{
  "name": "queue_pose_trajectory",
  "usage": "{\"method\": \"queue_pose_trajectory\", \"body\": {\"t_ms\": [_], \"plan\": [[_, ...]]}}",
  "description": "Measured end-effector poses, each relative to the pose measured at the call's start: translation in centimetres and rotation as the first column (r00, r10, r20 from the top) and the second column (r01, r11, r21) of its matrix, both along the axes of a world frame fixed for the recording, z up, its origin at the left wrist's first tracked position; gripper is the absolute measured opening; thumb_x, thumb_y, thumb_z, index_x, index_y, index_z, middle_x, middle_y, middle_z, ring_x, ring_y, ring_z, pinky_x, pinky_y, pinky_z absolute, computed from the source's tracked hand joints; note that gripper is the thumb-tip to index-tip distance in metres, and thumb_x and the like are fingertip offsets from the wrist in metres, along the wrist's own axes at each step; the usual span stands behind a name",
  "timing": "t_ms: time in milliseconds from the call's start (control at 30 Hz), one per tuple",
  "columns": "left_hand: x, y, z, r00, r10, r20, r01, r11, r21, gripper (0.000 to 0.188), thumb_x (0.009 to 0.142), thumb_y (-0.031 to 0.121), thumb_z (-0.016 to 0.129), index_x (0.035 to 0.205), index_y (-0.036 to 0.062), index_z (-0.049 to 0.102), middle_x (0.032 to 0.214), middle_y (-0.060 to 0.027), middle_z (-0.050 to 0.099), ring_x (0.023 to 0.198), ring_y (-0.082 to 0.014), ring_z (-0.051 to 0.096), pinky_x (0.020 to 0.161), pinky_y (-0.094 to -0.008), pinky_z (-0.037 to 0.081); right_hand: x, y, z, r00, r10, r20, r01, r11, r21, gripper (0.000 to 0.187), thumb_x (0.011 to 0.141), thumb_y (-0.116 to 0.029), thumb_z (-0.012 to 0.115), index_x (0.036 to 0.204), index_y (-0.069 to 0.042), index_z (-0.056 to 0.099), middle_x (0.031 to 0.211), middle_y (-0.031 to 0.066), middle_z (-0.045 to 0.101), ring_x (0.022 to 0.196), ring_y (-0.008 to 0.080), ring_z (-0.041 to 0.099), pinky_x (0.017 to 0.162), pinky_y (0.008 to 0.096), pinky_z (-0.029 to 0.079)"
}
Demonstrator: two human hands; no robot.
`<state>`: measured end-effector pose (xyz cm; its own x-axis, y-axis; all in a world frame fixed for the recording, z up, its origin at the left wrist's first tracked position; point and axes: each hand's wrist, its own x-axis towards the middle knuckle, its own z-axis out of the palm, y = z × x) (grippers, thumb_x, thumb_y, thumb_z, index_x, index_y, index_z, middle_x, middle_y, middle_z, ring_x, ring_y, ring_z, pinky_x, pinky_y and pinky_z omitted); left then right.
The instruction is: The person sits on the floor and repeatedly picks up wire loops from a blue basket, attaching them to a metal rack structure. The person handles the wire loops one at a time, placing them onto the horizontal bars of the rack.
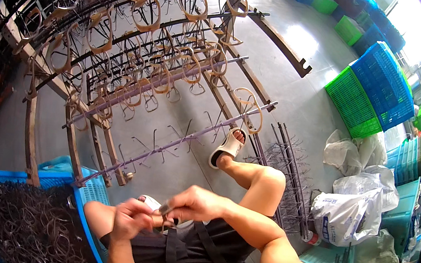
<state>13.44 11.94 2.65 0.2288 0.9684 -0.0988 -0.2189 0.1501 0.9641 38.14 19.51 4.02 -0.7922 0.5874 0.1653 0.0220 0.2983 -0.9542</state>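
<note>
In front of my lap, my left hand [131, 218] and my right hand [196, 204] come close together, their fingers pinched. Between them is a thin brownish-grey curved part [163, 220], blurred and partly hidden by the fingers; I cannot tell its exact kind. Just beyond, a purple bar [166, 146] with thin wire hooks slants across the front of a rack. One tan open loop [253, 117] hangs near its right end. To the left of my knee stands a blue basket [18, 178] heaped with dark curved parts [33, 228].
Behind the purple bar, the rack [43, 69] carries rows of hooked bars with tan loops [146, 14]. A long bracket [280, 42] juts out to the right. Spiky hooked bars [294, 180] stand beside my right leg. Farther right are white sacks [351, 214] and stacked blue and green crates [369, 94].
</note>
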Motion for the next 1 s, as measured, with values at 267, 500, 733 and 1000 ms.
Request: {"method": "queue_pose_trajectory", "body": {"t_ms": [267,500,733,1000], "plan": [[-18.8,-0.5,-6.2,-0.658,0.267,-0.704,-0.447,0.614,0.650,0.035,0.086,0.030,0.056,0.111,0.0057,0.054,0.117,-0.0148,0.049,0.108,-0.0360,0.046,0.086,-0.0490,0.039,4.0,8.5,-4.6,0.061,-0.979,-0.195,0.857,0.151,-0.492,0.020,0.093,-0.018,0.054,0.103,-0.002,0.060,0.050,-0.0019,0.043,0.039,0.0052,0.039,0.035,0.0214,0.030],[-23.1,-1.4,-9.5,-0.090,0.102,-0.991,-0.678,0.722,0.136,0.028,0.088,0.025,0.052,0.098,0.0002,0.058,0.099,-0.0217,0.060,0.092,-0.0395,0.056,0.080,-0.0456,0.042,3.7,9.6,-6.1,0.098,-0.979,-0.181,0.679,0.198,-0.707,0.021,0.094,-0.020,0.051,0.101,-0.003,0.059,0.051,-0.0034,0.040,0.036,0.0061,0.033,0.034,0.0214,0.028],[-22.6,-5.3,-9.5,-0.207,0.056,-0.977,-0.617,0.768,0.175,0.026,0.088,0.024,0.051,0.093,-0.0001,0.059,0.093,-0.0236,0.059,0.090,-0.0400,0.055,0.076,-0.0479,0.041,3.4,9.9,-6.1,0.033,-0.977,-0.211,0.590,0.189,-0.785,0.014,0.090,-0.017,0.057,0.094,-0.004,0.060,0.051,-0.0043,0.040,0.038,0.0057,0.036,0.035,0.0197,0.028],[-24.4,-7.9,-9.5,0.128,0.384,-0.915,-0.714,0.676,0.183,0.020,0.089,0.019,0.052,0.085,0.0004,0.055,0.072,-0.0074,0.053,0.065,-0.0204,0.051,0.059,-0.0333,0.040,3.0,9.8,-5.4,0.147,-0.965,-0.218,0.632,0.261,-0.730,0.019,0.089,-0.016,0.059,0.101,-0.002,0.061,0.053,-0.0054,0.041,0.039,0.0037,0.036,0.035,0.0176,0.028]]}}
